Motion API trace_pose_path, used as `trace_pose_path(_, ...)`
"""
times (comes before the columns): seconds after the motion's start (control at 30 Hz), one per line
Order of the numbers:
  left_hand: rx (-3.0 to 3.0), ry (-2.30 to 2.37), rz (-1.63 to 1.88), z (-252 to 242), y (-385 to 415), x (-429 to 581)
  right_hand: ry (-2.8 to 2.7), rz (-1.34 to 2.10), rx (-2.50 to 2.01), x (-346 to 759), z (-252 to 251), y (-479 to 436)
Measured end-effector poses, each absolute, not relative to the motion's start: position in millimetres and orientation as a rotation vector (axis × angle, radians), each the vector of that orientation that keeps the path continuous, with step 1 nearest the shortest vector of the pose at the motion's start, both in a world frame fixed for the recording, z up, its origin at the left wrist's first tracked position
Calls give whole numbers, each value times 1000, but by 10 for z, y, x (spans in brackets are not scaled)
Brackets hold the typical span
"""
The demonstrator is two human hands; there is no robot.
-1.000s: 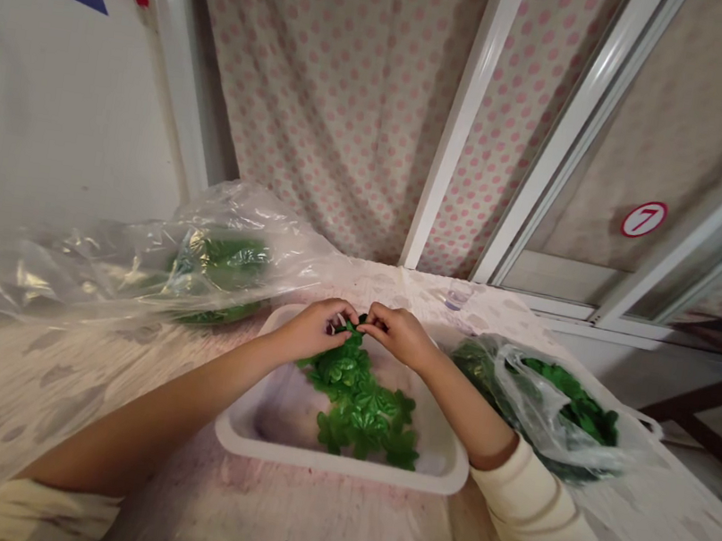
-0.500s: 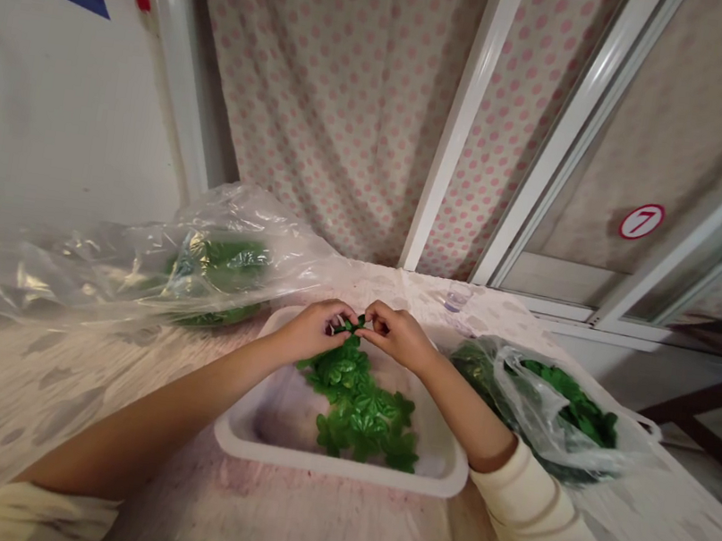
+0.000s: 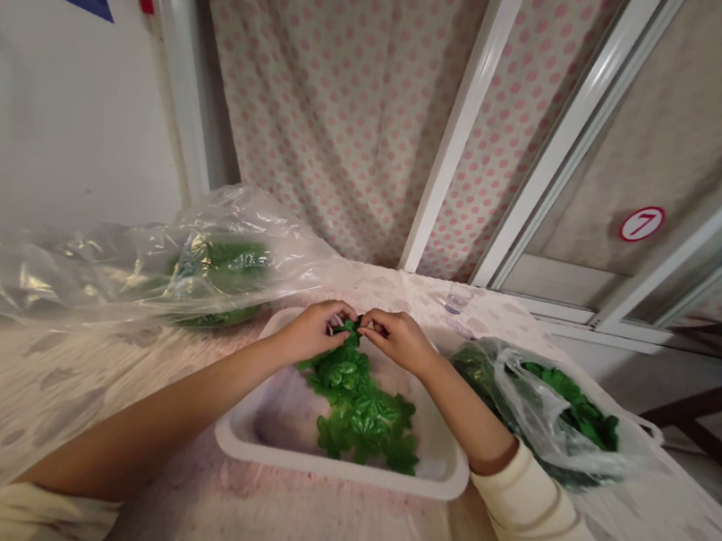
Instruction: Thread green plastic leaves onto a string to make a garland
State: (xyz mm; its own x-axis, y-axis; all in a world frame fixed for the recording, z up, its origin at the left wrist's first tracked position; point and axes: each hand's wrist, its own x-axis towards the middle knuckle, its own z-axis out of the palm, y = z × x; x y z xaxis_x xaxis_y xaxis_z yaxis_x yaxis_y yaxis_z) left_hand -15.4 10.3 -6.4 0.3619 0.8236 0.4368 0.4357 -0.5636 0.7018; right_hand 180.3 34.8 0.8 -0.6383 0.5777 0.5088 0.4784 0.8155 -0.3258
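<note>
Both hands (image 3: 312, 334) pinch a green piece (image 3: 352, 332) over the tray (image 3: 338, 469), open floor (image 3: 281, 417) between leaves (image 3: 370, 415) and left rim (image 3: 224, 424).

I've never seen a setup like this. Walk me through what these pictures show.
There is no machine here, just a person's two bare hands. Every picture comes from one camera worn on the head, looking forward and down.

On the table sits a white tray with a pile of green leaves in it. A clear plastic bag with something green inside lies to the left; an open bag of leaves is on the right.

Above the tray, the left hand pinches a small green piece. The right hand has its fingertips at that piece; whether they grip it is too small to tell.
</note>
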Motion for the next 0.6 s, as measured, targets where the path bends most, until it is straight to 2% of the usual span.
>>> trace_pose_path(0.6,2277,1156,1093,-23,95,-161,-2346,170,-666,1796,-5,362)
